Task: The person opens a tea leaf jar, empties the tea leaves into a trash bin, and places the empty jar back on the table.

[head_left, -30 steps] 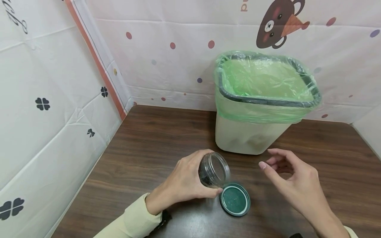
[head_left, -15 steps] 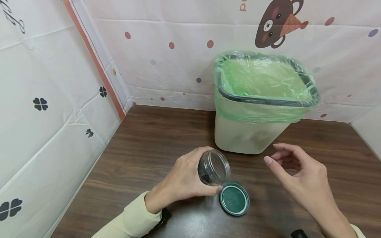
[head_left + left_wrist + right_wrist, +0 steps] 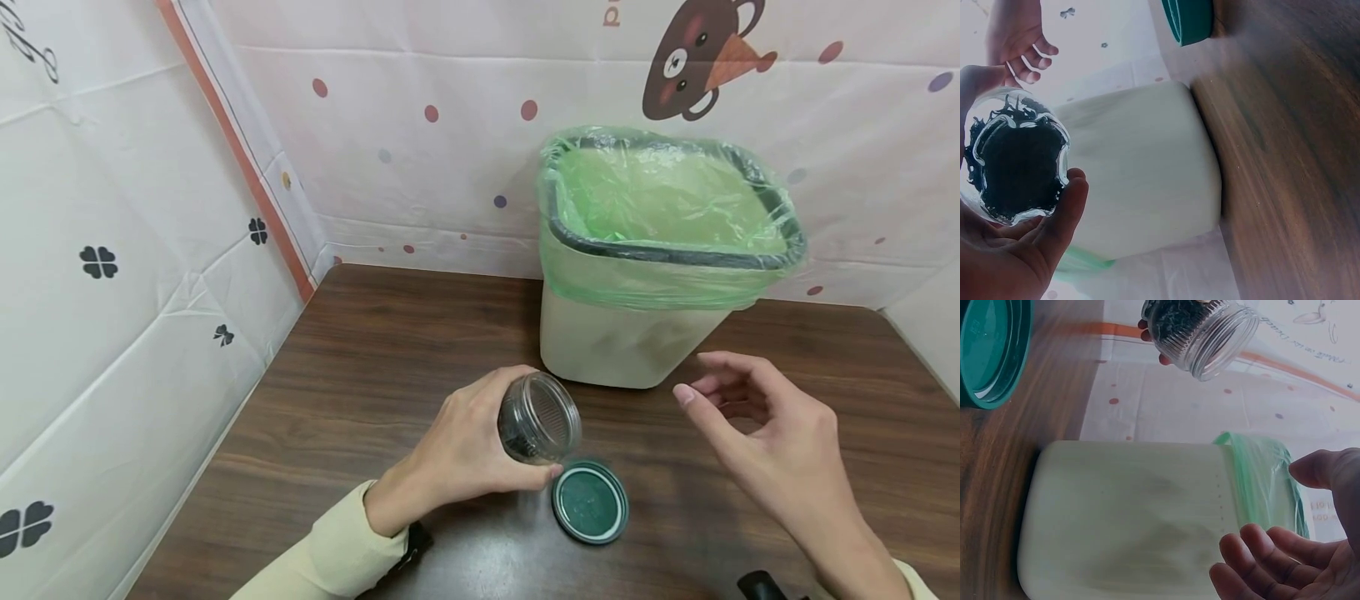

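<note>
My left hand grips a clear ribbed jar around its side and holds it tilted, mouth toward the right. Dark, dry, leaf-like shreds lie in its bottom half, seen through the base in the left wrist view. A dark green round lid rests on the table just below the jar's mouth, inner side up. My right hand hovers to the right of jar and lid, thumb and fingers loosely bent and apart, with nothing held.
Behind the hands stands a cream waste bin with a dark rim and a green plastic liner. The brown wooden table meets printed white cloth walls at the back and left.
My right hand has drifted right and slightly away from me, farther from the jar. The left hand and jar have risen a little; the lid stays where it was.
</note>
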`<action>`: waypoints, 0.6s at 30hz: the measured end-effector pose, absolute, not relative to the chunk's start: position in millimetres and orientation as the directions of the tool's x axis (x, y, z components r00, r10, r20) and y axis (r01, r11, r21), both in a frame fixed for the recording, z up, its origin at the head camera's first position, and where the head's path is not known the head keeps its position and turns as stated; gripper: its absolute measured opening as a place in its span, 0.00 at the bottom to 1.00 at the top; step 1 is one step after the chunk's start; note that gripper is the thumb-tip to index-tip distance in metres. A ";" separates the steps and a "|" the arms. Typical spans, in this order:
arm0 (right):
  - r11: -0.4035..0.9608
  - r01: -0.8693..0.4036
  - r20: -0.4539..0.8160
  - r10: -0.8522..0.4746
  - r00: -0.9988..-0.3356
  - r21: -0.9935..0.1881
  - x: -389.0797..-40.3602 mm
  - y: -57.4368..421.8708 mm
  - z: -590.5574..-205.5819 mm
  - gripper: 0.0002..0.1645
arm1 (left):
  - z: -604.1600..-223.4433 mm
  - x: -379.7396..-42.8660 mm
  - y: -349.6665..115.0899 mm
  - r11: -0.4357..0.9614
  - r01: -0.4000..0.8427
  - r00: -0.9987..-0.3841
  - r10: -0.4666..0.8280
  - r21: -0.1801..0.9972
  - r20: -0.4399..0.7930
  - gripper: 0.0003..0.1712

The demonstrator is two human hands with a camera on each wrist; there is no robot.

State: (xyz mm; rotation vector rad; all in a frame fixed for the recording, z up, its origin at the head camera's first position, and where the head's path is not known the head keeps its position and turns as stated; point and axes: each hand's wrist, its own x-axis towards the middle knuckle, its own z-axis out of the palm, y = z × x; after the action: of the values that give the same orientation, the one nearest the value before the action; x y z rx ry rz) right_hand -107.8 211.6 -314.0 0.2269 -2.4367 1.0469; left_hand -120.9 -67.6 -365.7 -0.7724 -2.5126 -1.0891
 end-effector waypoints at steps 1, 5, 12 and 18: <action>0.694 -0.327 0.485 0.037 -0.874 -0.642 -107.8 211.5 -313.2 0.24 | -365.5 -121.0 -67.6 0.568 0.581 -0.812 0.357 0.584 0.461 0.49; 0.684 -0.328 0.486 0.045 -0.873 -0.652 -108.0 211.7 -310.8 0.24 | -365.1 -121.0 -67.4 0.562 0.578 -0.814 0.354 0.591 0.460 0.49; 0.677 -0.324 0.489 0.060 -0.870 -0.661 -108.5 212.0 -307.7 0.24 | -364.1 -120.8 -67.6 0.560 0.571 -0.819 0.344 0.600 0.459 0.49; 0.672 -0.318 0.481 0.066 -0.874 -0.669 -109.2 212.5 -304.2 0.24 | -363.3 -121.0 -67.8 0.555 0.573 -0.818 0.343 0.603 0.462 0.49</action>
State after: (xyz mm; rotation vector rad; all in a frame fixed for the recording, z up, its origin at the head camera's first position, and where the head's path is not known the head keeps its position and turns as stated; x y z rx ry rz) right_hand -109.2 212.5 -304.2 0.1952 -2.4133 1.0916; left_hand -121.0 -67.8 -363.3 -0.7580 -2.5015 -1.1267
